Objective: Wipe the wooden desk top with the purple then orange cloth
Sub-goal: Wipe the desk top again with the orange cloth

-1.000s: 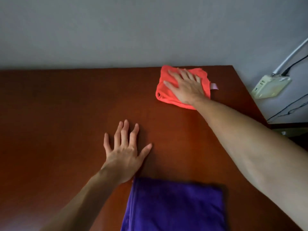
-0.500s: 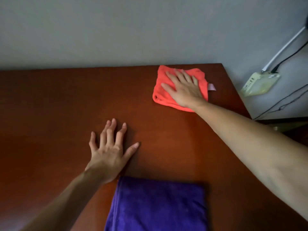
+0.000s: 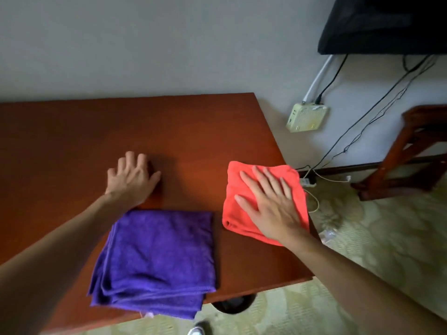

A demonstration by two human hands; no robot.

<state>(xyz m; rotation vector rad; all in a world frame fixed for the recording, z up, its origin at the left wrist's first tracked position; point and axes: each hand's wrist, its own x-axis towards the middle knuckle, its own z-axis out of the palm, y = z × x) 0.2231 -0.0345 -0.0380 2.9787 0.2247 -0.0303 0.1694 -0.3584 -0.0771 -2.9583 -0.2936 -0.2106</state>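
The wooden desk top (image 3: 72, 146) fills the left and middle of the view. My right hand (image 3: 271, 204) lies flat, fingers spread, pressing on the folded orange cloth (image 3: 238, 189) at the desk's right edge. The folded purple cloth (image 3: 157, 259) rests at the front edge of the desk, with a corner hanging slightly over. My left hand (image 3: 131, 178) lies palm down on the bare wood just behind the purple cloth, holding nothing.
Right of the desk there is a pale box (image 3: 306, 117) on the wall with cables running down to the floor. A wooden stand (image 3: 411, 153) and a dark screen (image 3: 384, 22) are at far right. A round dark bin (image 3: 232, 305) sits under the desk's front edge.
My right hand has dragged the orange cloth from the far right corner back toward me along the right edge. The view has tilted down and right.
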